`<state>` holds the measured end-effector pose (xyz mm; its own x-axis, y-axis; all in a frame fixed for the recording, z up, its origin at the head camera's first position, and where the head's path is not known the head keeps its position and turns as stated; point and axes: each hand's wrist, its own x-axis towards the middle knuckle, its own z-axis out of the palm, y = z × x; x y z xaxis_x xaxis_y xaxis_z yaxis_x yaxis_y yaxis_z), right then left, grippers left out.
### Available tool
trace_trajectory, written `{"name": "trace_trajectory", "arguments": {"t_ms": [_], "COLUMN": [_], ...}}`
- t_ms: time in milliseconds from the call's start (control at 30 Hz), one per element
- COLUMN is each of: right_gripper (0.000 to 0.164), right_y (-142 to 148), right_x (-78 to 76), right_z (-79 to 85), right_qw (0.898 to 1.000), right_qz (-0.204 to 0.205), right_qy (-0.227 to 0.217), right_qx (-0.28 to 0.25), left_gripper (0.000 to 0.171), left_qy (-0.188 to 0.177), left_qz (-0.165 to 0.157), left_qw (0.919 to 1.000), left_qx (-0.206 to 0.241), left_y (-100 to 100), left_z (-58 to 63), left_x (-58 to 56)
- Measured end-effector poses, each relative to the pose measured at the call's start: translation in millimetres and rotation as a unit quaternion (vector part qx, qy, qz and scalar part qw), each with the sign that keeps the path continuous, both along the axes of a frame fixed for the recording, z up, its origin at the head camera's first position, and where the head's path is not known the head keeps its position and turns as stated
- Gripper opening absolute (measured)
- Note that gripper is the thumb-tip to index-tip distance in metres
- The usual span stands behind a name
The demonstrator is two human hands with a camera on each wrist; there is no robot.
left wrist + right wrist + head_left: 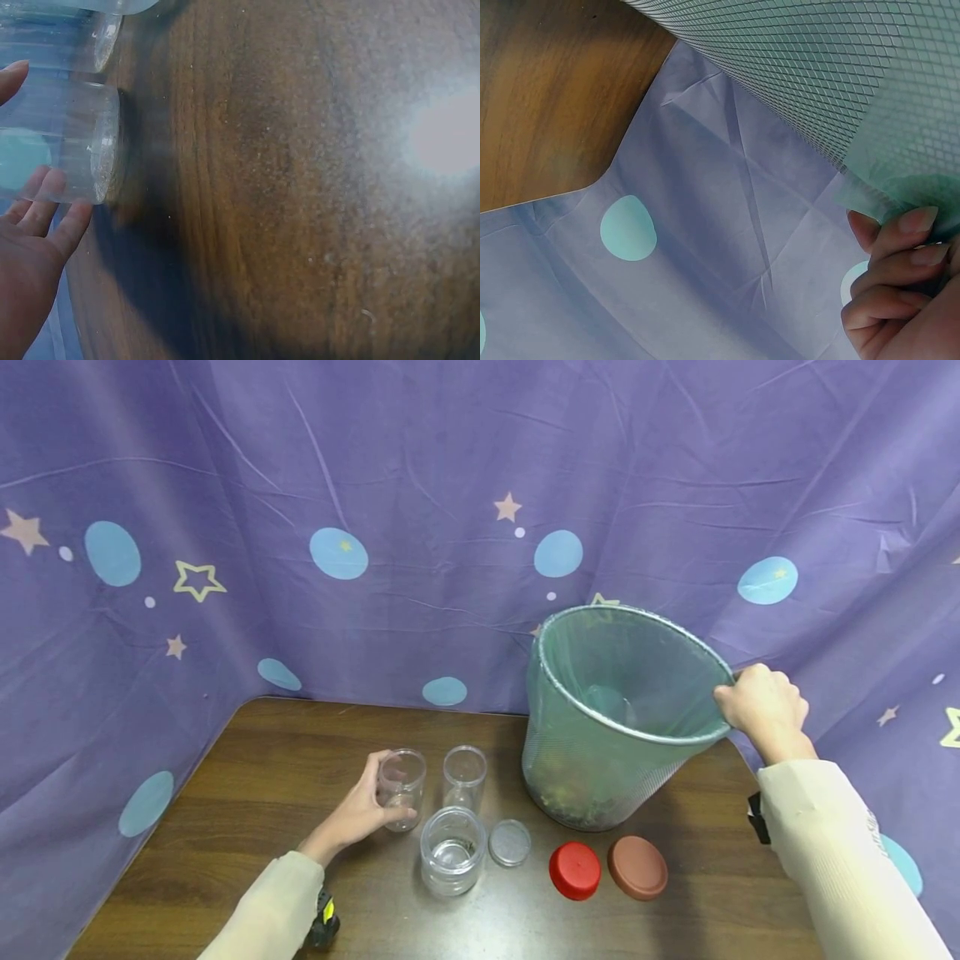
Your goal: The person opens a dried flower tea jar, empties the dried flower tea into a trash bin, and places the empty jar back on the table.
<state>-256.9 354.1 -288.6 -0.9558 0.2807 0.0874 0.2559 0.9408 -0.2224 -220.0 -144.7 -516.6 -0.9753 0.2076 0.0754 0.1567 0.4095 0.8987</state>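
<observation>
My right hand [765,706] grips the rim of a wire-mesh wastebasket [585,760] lined with a green plastic bag [630,668]. The basket leans to the right, its opening facing up. In the right wrist view, curled fingers [900,255] hold the bunched bag at the rim. My left hand [352,818] is around a clear plastic jar [405,789] without a lid, thumb in front and fingers behind. In the left wrist view the fingertips [54,184] are at the jar's side, near its base. Another open clear jar [465,772] stands just right of it.
A wider clear jar [453,856] stands nearer the front. Right of it lie a grey lid [510,843], a red lid [576,870] and a brownish-red lid [637,867]. A purple patterned curtain [450,527] hangs behind the wooden table [300,752].
</observation>
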Motion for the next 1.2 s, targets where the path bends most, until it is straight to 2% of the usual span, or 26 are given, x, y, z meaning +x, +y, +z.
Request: {"name": "trace_trajectory", "arguments": {"t_ms": [233,567,933,1200], "right_gripper": [0.037,0.037,0.036,0.043], "right_y": [-0.4,-0.6,-3.6,-2.4], "right_x": [0.4,0.3,0.7,3.4], "right_z": [0.8,0.3,2.3,0.2], "right_qw": [1.000,1.000,1.000,0.999], "right_qz": [0.001,-0.003,-0.006,-0.009], "right_qy": [-0.006,-0.009,0.001,0.005], "right_qx": [0.004,0.000,-0.010,-0.041], "left_gripper": [0.086,0.087,0.087,0.087], "left_qy": [0.016,0.025,0.029,0.013], "left_qz": [-0.009,-0.028,-0.029,-0.018], "left_qw": [0.9996,0.9992,0.9988,0.9989], "left_qx": [0.020,0.013,0.027,0.041], "left_y": [-2.9,-4.9,-7.1,-4.0], "left_z": [-4.1,-4.3,-5.0,-9.8], "left_x": [3.7,4.4,4.4,8.1]}}
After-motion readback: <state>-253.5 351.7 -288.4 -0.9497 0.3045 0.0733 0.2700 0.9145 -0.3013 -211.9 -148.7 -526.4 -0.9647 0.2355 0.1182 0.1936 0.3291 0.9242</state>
